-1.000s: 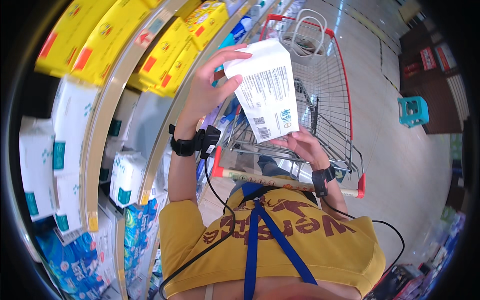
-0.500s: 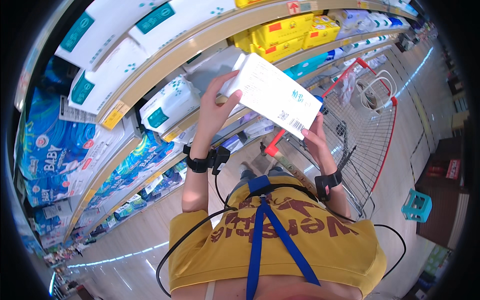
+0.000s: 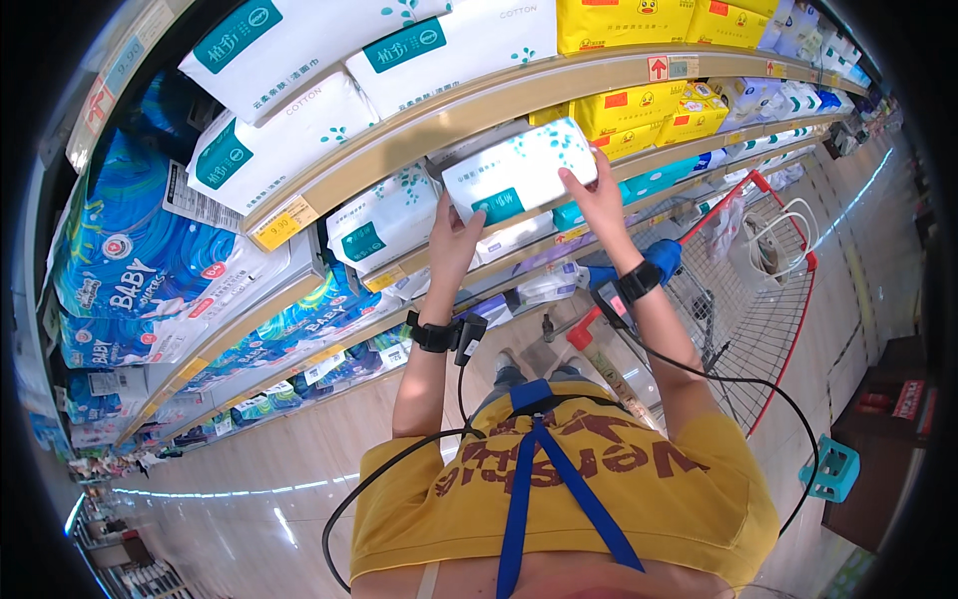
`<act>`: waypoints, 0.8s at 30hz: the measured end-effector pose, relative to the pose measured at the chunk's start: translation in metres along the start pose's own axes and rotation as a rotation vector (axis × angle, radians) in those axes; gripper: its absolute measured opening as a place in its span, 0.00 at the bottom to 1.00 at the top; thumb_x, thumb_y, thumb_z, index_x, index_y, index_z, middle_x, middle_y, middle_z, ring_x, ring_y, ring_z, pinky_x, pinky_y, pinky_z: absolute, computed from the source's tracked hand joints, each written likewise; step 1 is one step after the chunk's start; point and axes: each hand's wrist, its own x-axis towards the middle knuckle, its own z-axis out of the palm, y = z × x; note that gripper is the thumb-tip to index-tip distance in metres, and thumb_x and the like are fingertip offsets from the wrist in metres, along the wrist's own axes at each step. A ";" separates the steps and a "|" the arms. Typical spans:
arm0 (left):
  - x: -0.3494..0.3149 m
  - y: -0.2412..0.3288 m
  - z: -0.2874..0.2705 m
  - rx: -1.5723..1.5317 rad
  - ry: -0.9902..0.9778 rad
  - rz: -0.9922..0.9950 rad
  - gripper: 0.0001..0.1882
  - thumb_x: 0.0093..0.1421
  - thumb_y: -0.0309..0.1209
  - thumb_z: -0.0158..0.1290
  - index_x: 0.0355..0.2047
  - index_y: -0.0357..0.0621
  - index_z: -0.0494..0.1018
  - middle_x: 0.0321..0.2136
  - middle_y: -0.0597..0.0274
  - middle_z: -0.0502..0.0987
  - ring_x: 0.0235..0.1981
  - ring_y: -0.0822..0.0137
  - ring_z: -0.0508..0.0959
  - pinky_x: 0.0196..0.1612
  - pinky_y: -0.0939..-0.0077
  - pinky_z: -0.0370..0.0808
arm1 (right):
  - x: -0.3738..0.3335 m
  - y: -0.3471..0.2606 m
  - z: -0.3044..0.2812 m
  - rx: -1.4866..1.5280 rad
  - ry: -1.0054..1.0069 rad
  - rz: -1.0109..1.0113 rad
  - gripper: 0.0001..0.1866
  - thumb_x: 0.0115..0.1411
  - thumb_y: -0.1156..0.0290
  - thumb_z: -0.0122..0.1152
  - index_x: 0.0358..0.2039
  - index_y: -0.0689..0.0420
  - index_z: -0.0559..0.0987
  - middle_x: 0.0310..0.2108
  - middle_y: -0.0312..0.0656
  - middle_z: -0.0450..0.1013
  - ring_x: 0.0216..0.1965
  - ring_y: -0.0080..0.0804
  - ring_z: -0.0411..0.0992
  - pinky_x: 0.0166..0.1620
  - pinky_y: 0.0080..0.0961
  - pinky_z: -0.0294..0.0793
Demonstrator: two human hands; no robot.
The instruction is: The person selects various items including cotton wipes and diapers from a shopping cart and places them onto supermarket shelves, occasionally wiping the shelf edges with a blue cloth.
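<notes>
A white soft pack of tissues (image 3: 529,160) with a teal label and small teal leaves is at the front of a middle shelf, tilted slightly. My left hand (image 3: 454,240) grips its left end, thumb on the front face near the label. Around the right end closes my right hand (image 3: 596,190), its thumb also on the front. Beside it on the left lies a similar white pack (image 3: 384,222) on the shelf. Whether the held pack rests on the shelf board, I cannot tell.
Yellow packs (image 3: 624,115) fill the shelf to the right. More white packs (image 3: 274,140) sit at the upper left, above blue packages (image 3: 130,270). A wire shopping cart (image 3: 748,309) with red edging stands at my right, holding bags. Beyond it is a teal stool (image 3: 833,469).
Both hands have carried the pack forward to the shelf. It has turned, so the leaf-patterned face with the teal label shows instead of the side with a barcode.
</notes>
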 end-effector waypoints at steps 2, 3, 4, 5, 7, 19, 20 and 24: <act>0.012 -0.017 -0.002 0.078 0.065 0.033 0.38 0.54 0.32 0.57 0.63 0.40 0.54 0.41 0.51 0.75 0.38 0.65 0.76 0.44 0.75 0.72 | 0.018 0.009 0.006 -0.217 -0.113 0.121 0.33 0.54 0.66 0.65 0.58 0.61 0.63 0.42 0.50 0.73 0.33 0.34 0.74 0.40 0.27 0.73; 0.015 -0.021 -0.001 0.082 0.059 0.031 0.38 0.54 0.32 0.57 0.63 0.40 0.54 0.41 0.51 0.75 0.38 0.65 0.76 0.44 0.75 0.72 | 0.025 0.023 0.010 -0.257 -0.115 0.071 0.35 0.52 0.68 0.65 0.59 0.58 0.61 0.40 0.51 0.73 0.28 0.35 0.73 0.36 0.28 0.73; 0.017 -0.023 0.002 0.178 0.073 0.070 0.39 0.53 0.31 0.57 0.64 0.40 0.53 0.41 0.51 0.75 0.38 0.65 0.75 0.44 0.74 0.72 | 0.031 0.040 0.012 -0.260 -0.112 0.075 0.35 0.52 0.68 0.65 0.59 0.58 0.61 0.40 0.51 0.73 0.28 0.35 0.73 0.36 0.28 0.73; 0.018 -0.022 0.006 0.273 0.086 0.109 0.40 0.52 0.29 0.57 0.64 0.40 0.52 0.41 0.51 0.75 0.38 0.65 0.75 0.43 0.74 0.73 | 0.034 0.053 0.010 -0.228 -0.155 0.015 0.36 0.51 0.69 0.65 0.60 0.56 0.60 0.38 0.50 0.73 0.28 0.35 0.72 0.35 0.28 0.73; 0.021 -0.021 0.012 0.387 0.113 0.112 0.41 0.51 0.29 0.57 0.64 0.40 0.52 0.41 0.51 0.74 0.38 0.65 0.75 0.43 0.74 0.73 | 0.038 0.067 0.017 -0.180 -0.172 -0.065 0.37 0.48 0.72 0.65 0.59 0.53 0.60 0.34 0.47 0.72 0.26 0.33 0.71 0.34 0.29 0.72; 0.018 -0.030 0.004 0.225 0.021 0.176 0.43 0.54 0.26 0.53 0.65 0.32 0.42 0.61 0.37 0.55 0.45 0.59 0.75 0.43 0.76 0.75 | 0.017 0.081 0.023 -0.077 -0.172 0.053 0.35 0.49 0.77 0.61 0.58 0.54 0.60 0.40 0.45 0.70 0.32 0.29 0.72 0.36 0.26 0.73; 0.021 -0.034 0.001 0.225 -0.003 0.178 0.43 0.54 0.26 0.53 0.65 0.32 0.42 0.61 0.37 0.55 0.45 0.59 0.75 0.43 0.76 0.75 | 0.014 0.081 0.017 -0.060 -0.156 -0.062 0.33 0.51 0.77 0.60 0.58 0.54 0.61 0.41 0.44 0.71 0.34 0.29 0.73 0.37 0.25 0.73; 0.017 -0.038 0.008 0.379 -0.082 0.064 0.42 0.55 0.27 0.53 0.63 0.24 0.41 0.63 0.32 0.46 0.52 0.54 0.70 0.44 0.72 0.75 | -0.028 0.054 -0.036 -0.055 -0.214 0.463 0.23 0.56 0.76 0.55 0.54 0.57 0.69 0.44 0.42 0.72 0.41 0.28 0.73 0.42 0.23 0.72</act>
